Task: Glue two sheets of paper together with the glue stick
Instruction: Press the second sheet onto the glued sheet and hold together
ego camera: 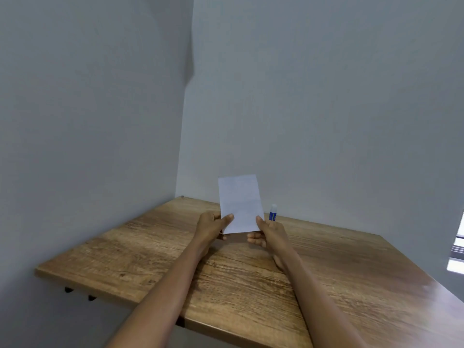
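A small white sheet of paper point(240, 203) stands upright above the wooden table point(140, 257), held from both lower corners. My left hand point(213, 228) pinches its lower left edge, thumb in front. My right hand point(270, 233) pinches the lower right corner. Whether it is one sheet or two pressed together cannot be told. A glue stick point(272, 213) with a blue label and white cap stands upright on the table just behind my right hand, partly hidden by it.
The table sits in a corner between two plain grey walls point(326, 109). Its left edge point(82, 285) and front edge drop off to the floor. A bright window frame point(458, 249) shows at the far right.
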The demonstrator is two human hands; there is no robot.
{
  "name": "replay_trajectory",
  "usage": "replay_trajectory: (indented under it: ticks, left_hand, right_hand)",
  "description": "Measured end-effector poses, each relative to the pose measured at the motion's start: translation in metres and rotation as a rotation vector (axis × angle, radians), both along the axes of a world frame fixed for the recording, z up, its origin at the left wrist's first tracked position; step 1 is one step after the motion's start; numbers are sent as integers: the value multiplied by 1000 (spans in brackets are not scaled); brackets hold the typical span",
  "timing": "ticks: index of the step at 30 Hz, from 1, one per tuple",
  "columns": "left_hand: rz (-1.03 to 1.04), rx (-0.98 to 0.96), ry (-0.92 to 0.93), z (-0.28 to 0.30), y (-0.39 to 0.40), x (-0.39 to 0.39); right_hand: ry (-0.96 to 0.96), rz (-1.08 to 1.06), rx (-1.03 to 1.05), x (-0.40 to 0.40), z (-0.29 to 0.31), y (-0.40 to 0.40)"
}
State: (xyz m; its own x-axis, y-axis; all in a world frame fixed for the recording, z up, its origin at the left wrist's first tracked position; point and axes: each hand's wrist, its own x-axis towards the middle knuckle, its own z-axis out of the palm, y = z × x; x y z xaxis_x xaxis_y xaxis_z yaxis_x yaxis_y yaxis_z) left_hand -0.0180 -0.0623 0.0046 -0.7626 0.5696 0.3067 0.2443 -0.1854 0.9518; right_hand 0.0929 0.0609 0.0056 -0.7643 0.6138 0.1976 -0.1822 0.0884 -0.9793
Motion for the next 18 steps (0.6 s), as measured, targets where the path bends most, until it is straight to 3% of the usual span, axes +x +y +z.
replay_trajectory:
  ticks: [6,11,16,18]
  left_hand:
    - [1,-1,-3,-1,1,-3]
    - [-27,-26,18,0,0,0]
    - [-160,-171,109,0,-2,6]
    - [-195,-214,145,0,-2,9]
  right_hand:
    - [-49,0,104,5,2,2]
    - [-35,-25,-8,7,7,1]
    - [-20,-101,158,11,4,5]
    - [22,-157,80,14,7,5]
